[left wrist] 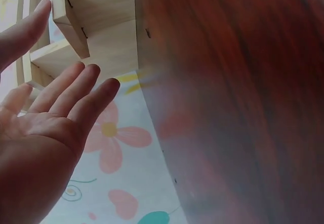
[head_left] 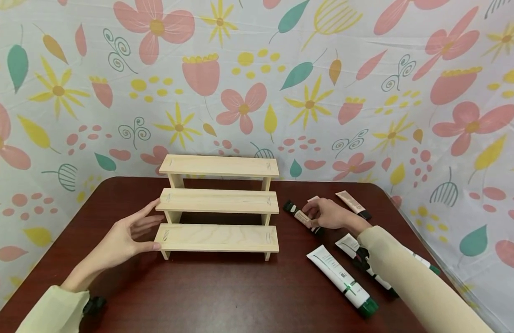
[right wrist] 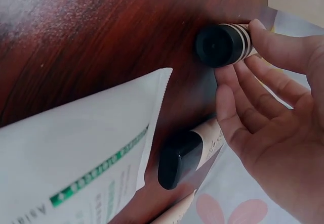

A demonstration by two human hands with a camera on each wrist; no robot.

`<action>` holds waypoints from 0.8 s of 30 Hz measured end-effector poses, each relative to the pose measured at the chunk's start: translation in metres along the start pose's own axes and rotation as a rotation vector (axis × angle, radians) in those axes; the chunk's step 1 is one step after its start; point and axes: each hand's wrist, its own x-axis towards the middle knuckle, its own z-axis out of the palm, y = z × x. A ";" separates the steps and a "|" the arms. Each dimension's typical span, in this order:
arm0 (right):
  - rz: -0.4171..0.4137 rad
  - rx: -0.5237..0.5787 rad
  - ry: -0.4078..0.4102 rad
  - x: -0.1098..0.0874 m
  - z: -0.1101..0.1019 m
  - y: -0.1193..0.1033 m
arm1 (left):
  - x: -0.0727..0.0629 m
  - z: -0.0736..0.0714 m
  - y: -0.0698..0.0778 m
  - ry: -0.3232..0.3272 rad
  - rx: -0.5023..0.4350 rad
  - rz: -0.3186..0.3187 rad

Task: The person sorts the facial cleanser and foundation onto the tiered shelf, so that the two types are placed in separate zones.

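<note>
A three-tier wooden display stand [head_left: 219, 201] stands on the dark table. My left hand [head_left: 124, 238] rests at its left side, thumb at the lowest shelf and fingertips by the middle one; the left wrist view shows this hand [left wrist: 50, 128] with fingers spread and fairly straight. Right of the stand, my right hand [head_left: 327, 213] pinches a small beige tube [head_left: 300, 216] with black ends, low over the table. From the right wrist, its round black cap [right wrist: 216, 46] with pale stripes faces the camera, between thumb and fingers of the hand [right wrist: 283, 113].
A large white tube with a green cap [head_left: 340, 277] lies right of centre. Another white tube [head_left: 347, 243] lies partly under my right sleeve. Behind the right hand lies a beige tube with a black cap [head_left: 352, 203]. A flowered cloth [head_left: 257, 92] hangs behind the table.
</note>
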 end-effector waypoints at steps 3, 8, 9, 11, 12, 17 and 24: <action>0.003 0.015 -0.017 0.001 -0.001 0.002 | -0.001 -0.001 -0.003 -0.013 -0.020 0.002; -0.005 0.029 -0.045 0.001 -0.005 0.002 | -0.001 -0.001 -0.005 -0.021 -0.046 0.009; -0.007 0.029 -0.050 0.001 -0.005 0.002 | -0.001 -0.001 -0.005 -0.022 -0.051 0.011; -0.009 0.036 -0.065 0.001 -0.006 0.002 | -0.001 -0.001 -0.005 -0.023 -0.059 0.014; -0.009 0.040 -0.072 0.001 -0.007 0.002 | -0.001 -0.001 -0.005 -0.023 -0.061 0.015; -0.018 0.045 -0.093 0.004 -0.009 0.004 | -0.001 0.000 -0.004 -0.024 -0.060 0.013; -0.001 0.058 -0.111 0.010 -0.010 0.005 | -0.001 -0.001 -0.004 -0.021 -0.041 0.008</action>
